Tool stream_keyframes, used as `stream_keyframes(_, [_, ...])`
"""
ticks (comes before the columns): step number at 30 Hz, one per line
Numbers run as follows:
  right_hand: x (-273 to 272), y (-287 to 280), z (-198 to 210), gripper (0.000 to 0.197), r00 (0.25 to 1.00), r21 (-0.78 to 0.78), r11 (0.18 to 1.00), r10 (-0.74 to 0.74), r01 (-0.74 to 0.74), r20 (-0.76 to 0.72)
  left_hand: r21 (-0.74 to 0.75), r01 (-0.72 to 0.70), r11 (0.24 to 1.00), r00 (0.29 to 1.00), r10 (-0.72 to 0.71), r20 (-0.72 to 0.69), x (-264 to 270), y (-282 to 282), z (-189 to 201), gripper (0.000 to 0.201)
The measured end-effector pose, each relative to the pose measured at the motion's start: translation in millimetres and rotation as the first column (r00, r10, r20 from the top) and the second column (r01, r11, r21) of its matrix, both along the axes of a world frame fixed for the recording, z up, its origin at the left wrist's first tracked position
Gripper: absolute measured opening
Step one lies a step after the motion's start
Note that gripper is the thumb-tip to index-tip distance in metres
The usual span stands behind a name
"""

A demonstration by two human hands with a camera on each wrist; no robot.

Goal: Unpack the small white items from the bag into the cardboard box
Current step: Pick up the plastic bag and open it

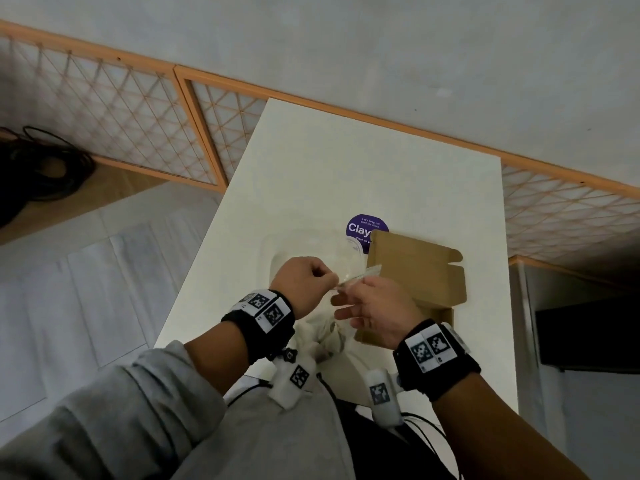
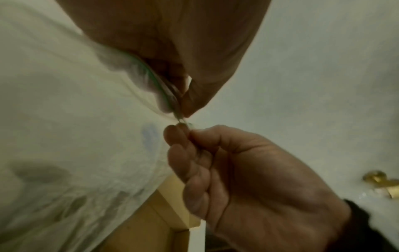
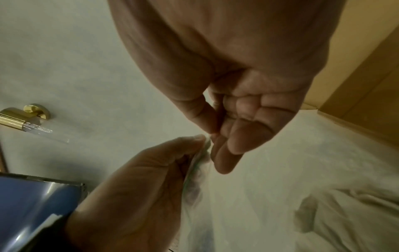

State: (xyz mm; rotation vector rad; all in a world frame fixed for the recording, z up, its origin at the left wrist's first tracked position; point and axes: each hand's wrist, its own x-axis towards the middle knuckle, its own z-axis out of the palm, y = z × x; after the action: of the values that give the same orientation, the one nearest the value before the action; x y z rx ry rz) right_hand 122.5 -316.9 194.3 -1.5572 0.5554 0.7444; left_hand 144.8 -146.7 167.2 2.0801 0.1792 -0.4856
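Note:
Both hands are raised over the white table [image 1: 346, 168] and pinch the top edge of a clear plastic bag [image 1: 360, 275]. My left hand [image 1: 335, 281] pinches the zip strip from the left, my right hand [image 1: 349, 287] from the right, fingertips almost touching. The left wrist view shows the left thumb and finger [image 2: 190, 105] closed on the bag's [image 2: 75, 119] green-lined seal. Crumpled small white items [image 1: 325, 336] lie in the bag's lower part [image 3: 356, 213]. The open cardboard box [image 1: 415, 271] sits just right of the hands.
A purple round sticker [image 1: 367, 226] lies on the table behind the box. The table's right edge is close beyond the box, with a dark cabinet [image 1: 588, 330] past it. Black cables [image 1: 34, 168] lie on the floor far left, by a wooden lattice rail [image 1: 121, 109].

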Motion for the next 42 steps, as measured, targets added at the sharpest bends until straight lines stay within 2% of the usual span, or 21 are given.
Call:
stream_keyframes(2, [-0.8, -1.3, -1.0, 0.019, 1.000, -0.017, 1.000, 0.014, -0.015, -0.010, -0.031, -0.117, 0.993, 0.993, 0.117, 0.005, 7.0, -0.3, 0.0, 0.021])
stream_keyframes(4, [-3.0, -3.0, 1.1, 0.017, 0.997, -0.041, 0.997, 0.067, -0.068, -0.029, -0.065, -0.173, 0.983, 0.985, 0.174, 0.010, 14.5, 1.2, 0.8, 0.023])
stream_keyframes(6, [-6.4, -8.3, 6.0, 0.021, 0.988, -0.081, 0.985, 0.149, -0.152, -0.042, -0.107, -0.153, 0.982, 0.988, 0.153, -0.003, 18.9, 4.0, 0.9, 0.022])
stream_keyframes(8, [-6.0, -15.3, 15.5, 0.036, 0.970, -0.232, 0.946, 0.239, -0.225, 0.037, -0.132, -0.099, 0.986, 0.995, 0.100, -0.004, 20.1, 6.2, 2.9, 0.020])
stream_keyframes(10, [-3.2, -21.0, 30.7, 0.042, 0.916, -0.558, 0.806, 0.354, -0.196, 0.190, -0.146, -0.049, 0.988, 0.999, 0.052, 0.015, 19.1, 7.6, 6.2, 0.018])
stream_keyframes(12, [3.7, -20.9, 41.0, 0.037, 0.827, -0.782, 0.622, 0.459, -0.039, 0.324, -0.154, 0.022, 0.988, 0.998, -0.014, 0.055, 17.8, 5.5, 10.1, 0.017])
stream_keyframes(14, [16.4, -19.8, 36.5, 0.036, 0.728, -0.862, 0.506, 0.603, -0.034, 0.325, -0.102, 0.126, 0.987, 0.985, -0.113, 0.128, 15.0, 0.5, 15.4, 0.016])
stream_keyframes(16, [26.9, -21.3, 21.2, 0.023, 0.655, -0.879, 0.463, 0.702, -0.119, 0.281, 0.046, 0.227, 0.973, 0.938, -0.231, 0.258, 12.3, -1.7, 17.8, 0.014])
stream_keyframes(19, [26.1, -22.4, 7.0, 0.025, 0.653, -0.801, 0.525, 0.719, -0.289, 0.236, 0.238, 0.234, 0.943, 0.833, -0.320, 0.451, 9.3, 1.6, 15.0, 0.011])
stream_keyframes(21, [20.1, -21.1, 7.7, 0.026, 0.639, -0.765, 0.574, 0.712, -0.292, 0.290, 0.322, 0.160, 0.933, 0.821, -0.307, 0.482, 5.5, 7.5, 14.4, 0.016])
stream_keyframes(23, [15.9, -20.5, 7.4, 0.027, 0.635, -0.735, 0.628, 0.683, -0.257, 0.361, 0.452, 0.092, 0.887, 0.855, -0.303, 0.420, -0.8, 15.5, 11.4, 0.046])
stream_keyframes(25, [13.4, -20.0, 7.0, 0.027, 0.637, -0.706, 0.668, 0.655, -0.236, 0.407, 0.506, 0.069, 0.860, 0.928, -0.242, 0.284, -7.0, 26.0, 8.4, 0.077])
stream_keyframes(26, [12.1, -19.9, 6.7, 0.027, 0.635, -0.702, 0.674, 0.650, -0.230, 0.417, 0.495, 0.065, 0.867, 0.961, -0.188, 0.203, -9.9, 31.4, 7.5, 0.085])
stream_keyframes(28, [10.4, -20.2, 5.3, 0.028, 0.641, -0.704, 0.676, 0.643, -0.217, 0.419, 0.459, 0.064, 0.886, 0.992, -0.106, 0.067, -15.8, 41.1, 5.8, 0.090])
stream_keyframes(32, [14.6, -23.9, 5.8, 0.031, 0.712, -0.720, 0.681, 0.574, -0.138, 0.406, 0.333, 0.043, 0.942, 0.997, -0.021, -0.068, -34.9, 52.7, 4.9, 0.092])
stream_keyframes(34, [16.5, -25.4, 10.3, 0.030, 0.751, -0.713, 0.695, 0.521, -0.097, 0.406, 0.269, 0.015, 0.963, 0.990, 0.024, -0.142, -41.6, 54.4, 6.4, 0.083])
stream_keyframes(36, [16.8, -27.3, 12.3, 0.028, 0.791, -0.711, 0.701, 0.468, -0.061, 0.394, 0.193, -0.001, 0.981, 0.972, 0.047, -0.232, -41.4, 56.6, 10.2, 0.055])
stream_keyframes(38, [16.5, -27.9, 12.2, 0.028, 0.819, -0.692, 0.721, 0.417, -0.033, 0.395, -0.020, -0.119, 0.993, 0.916, 0.102, -0.388, -35.9, 60.4, 16.4, 0.034])
stream_keyframes(40, [15.8, -27.1, 9.6, 0.028, 0.835, -0.656, 0.753, 0.384, -0.037, 0.394, -0.165, -0.203, 0.965, 0.859, 0.095, -0.503, -31.7, 64.0, 24.4, 0.032])
stream_keyframes(42, [14.7, -25.3, 7.2, 0.028, 0.834, -0.623, 0.781, 0.374, -0.048, 0.405, -0.124, -0.132, 0.984, 0.891, 0.063, -0.449, -28.2, 66.5, 25.7, 0.038])
